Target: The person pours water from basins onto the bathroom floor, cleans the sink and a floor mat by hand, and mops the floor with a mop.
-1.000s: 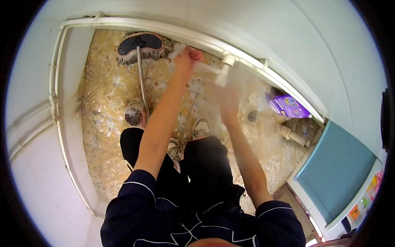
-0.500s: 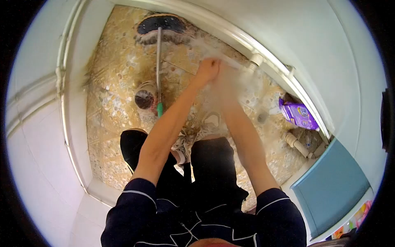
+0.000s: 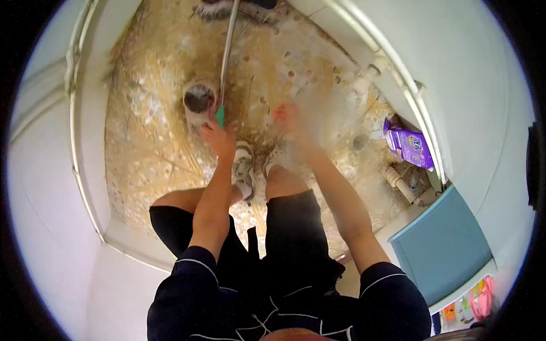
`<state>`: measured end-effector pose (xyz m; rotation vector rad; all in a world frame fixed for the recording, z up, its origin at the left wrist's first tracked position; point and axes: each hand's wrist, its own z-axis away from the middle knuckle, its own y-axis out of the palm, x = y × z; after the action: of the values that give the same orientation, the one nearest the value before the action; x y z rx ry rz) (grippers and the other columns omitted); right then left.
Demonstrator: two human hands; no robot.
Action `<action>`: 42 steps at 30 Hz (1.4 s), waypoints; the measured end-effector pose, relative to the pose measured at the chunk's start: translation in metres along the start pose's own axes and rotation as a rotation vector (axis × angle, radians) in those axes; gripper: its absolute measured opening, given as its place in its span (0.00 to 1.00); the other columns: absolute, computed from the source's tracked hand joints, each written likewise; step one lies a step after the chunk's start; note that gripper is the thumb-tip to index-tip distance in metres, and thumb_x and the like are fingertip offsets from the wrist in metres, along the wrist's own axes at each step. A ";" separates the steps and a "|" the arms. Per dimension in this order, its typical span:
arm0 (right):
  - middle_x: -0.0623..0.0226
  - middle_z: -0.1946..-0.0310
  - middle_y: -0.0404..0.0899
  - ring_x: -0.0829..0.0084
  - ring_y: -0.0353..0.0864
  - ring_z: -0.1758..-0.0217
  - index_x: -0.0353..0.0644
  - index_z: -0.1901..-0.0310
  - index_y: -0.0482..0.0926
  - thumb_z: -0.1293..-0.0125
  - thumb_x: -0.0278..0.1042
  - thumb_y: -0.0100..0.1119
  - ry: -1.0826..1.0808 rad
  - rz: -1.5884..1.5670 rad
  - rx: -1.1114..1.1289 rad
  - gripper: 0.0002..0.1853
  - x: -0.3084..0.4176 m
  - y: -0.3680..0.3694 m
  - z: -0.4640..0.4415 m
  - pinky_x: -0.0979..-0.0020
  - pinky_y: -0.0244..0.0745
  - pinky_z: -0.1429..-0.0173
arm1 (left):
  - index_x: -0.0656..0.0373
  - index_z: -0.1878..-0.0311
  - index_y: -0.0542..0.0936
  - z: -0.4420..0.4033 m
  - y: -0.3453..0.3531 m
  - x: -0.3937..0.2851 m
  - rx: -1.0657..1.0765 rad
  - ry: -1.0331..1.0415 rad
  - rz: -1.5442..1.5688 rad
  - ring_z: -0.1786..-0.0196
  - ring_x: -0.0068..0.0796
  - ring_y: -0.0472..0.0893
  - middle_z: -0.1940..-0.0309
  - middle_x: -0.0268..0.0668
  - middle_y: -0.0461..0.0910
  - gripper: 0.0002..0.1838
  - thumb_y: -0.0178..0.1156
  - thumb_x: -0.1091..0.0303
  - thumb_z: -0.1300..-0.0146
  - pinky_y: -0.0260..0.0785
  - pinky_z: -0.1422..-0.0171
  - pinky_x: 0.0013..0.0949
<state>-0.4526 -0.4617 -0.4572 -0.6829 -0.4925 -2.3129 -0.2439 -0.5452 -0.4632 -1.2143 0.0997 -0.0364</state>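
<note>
My left hand [image 3: 219,140] is spread, its fingers beside the green end [image 3: 220,116] of a metal mop handle [image 3: 228,54]. That handle runs up to a grey mop head [image 3: 239,12] on the patterned floor. Just left of the hand stands a round pipe stub [image 3: 199,99] with a dark opening. My right hand [image 3: 289,116] is over the middle of the floor, right of the mop handle. Its reddish fingers look curled, but a hazy smear covers most of it, so what it holds cannot be made out.
White pipes [image 3: 392,51] run along the right wall. A purple packet [image 3: 408,146] lies by that wall, above a beige pipe [image 3: 400,184]. A round drain [image 3: 360,142] is in the floor. A blue panel [image 3: 443,244] stands at lower right.
My left hand has come away from my right hand, back to the green handle end, and its fingers have opened. My right hand is slightly lower. The view has shifted, cutting off part of the mop head.
</note>
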 end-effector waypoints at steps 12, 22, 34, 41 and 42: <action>0.57 0.66 0.79 0.68 0.81 0.64 0.31 0.55 0.72 0.29 0.39 0.41 -0.039 -0.054 0.088 0.17 -0.007 -0.038 0.011 0.69 0.76 0.57 | 0.59 0.59 0.76 0.004 0.053 0.090 0.676 -0.089 -0.099 0.55 0.50 0.77 0.61 0.49 0.78 0.15 0.56 0.57 0.42 0.71 0.55 0.47; 0.60 0.71 0.79 0.71 0.80 0.69 0.32 0.59 0.74 0.30 0.40 0.42 -0.096 0.373 -0.063 0.17 0.055 -0.051 0.192 0.72 0.76 0.60 | 0.63 0.66 0.72 -0.032 -0.171 0.157 0.212 0.222 0.086 0.73 0.51 0.79 0.77 0.51 0.77 0.15 0.57 0.59 0.42 0.71 0.71 0.48; 0.58 0.66 0.80 0.66 0.81 0.67 0.33 0.56 0.75 0.34 0.48 0.48 -0.104 0.634 0.329 0.22 0.110 0.116 0.381 0.69 0.77 0.62 | 0.64 0.70 0.70 0.088 -0.374 0.048 0.921 0.006 0.881 0.84 0.23 0.72 0.84 0.35 0.71 0.12 0.54 0.65 0.36 0.66 0.79 0.29; 0.64 0.71 0.75 0.69 0.78 0.71 0.44 0.55 0.67 0.31 0.52 0.44 0.462 -0.343 0.317 0.18 0.164 0.164 0.465 0.69 0.77 0.67 | 0.62 0.67 0.69 0.128 -0.386 -0.031 0.747 -0.220 1.184 0.86 0.21 0.66 0.85 0.32 0.68 0.11 0.53 0.64 0.35 0.59 0.83 0.27; 0.64 0.72 0.74 0.70 0.78 0.72 0.44 0.57 0.67 0.31 0.52 0.44 0.381 -0.374 0.266 0.18 0.166 0.157 0.466 0.70 0.76 0.68 | 0.62 0.67 0.69 0.135 -0.382 -0.044 0.760 -0.285 1.273 0.86 0.21 0.66 0.85 0.31 0.67 0.11 0.52 0.64 0.35 0.59 0.83 0.26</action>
<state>-0.2935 -0.4175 0.0354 -0.0148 -0.7777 -2.5715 -0.2647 -0.5492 -0.0564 -0.2304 0.5378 1.1097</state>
